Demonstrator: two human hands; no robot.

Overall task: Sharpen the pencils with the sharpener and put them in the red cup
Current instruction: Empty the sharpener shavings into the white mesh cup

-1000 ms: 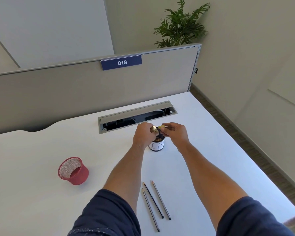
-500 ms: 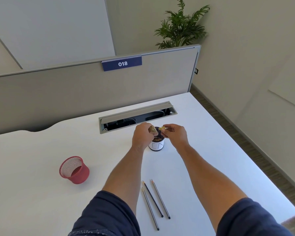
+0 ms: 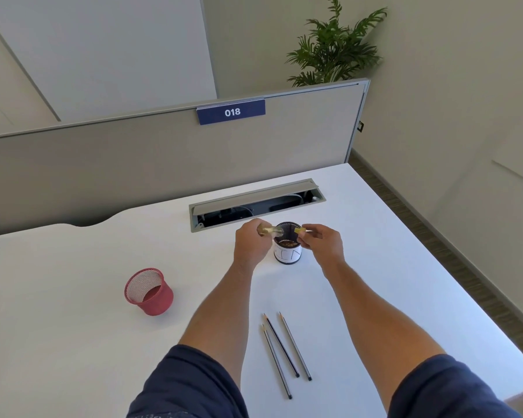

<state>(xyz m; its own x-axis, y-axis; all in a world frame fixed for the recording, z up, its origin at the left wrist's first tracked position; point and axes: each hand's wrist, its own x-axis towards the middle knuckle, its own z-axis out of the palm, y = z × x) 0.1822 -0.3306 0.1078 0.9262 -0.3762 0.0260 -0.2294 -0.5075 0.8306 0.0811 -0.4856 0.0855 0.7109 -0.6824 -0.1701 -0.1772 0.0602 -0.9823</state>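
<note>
**Two hands over the black cup, sharpener in two pieces**

Three pencils (image 3: 280, 354) on the white desk (image 3: 73, 342) near the front edge, side by side, tips pointing away – untouched, between the two forearms. Well to the left of them, the red cup (image 3: 149, 291), a mesh one, upright and tilted toward the camera by the wide lens, apart from everything else.

Further back, a small black cup (image 3: 287, 251) with a white label, brown shavings inside. Left hand (image 3: 251, 244) just beside its left rim, fingers closed around a clear yellowish tube-like piece (image 3: 269, 230) – apparently the sharpener's casing – held level, its open end over the cup mouth. Right hand (image 3: 323, 242) at the right rim, thumb and fingertips pinched on a small yellow piece (image 3: 300, 231), seemingly the sharpener's other half. A gap between the two pieces, directly above the cup.

Behind the hands, an open cable hatch (image 3: 255, 203) set into the desk. Beyond that, a grey divider (image 3: 133, 164) with a blue tag (image 3: 231, 111) reading 018, and a green plant (image 3: 334, 46) rising behind its right end.
</note>
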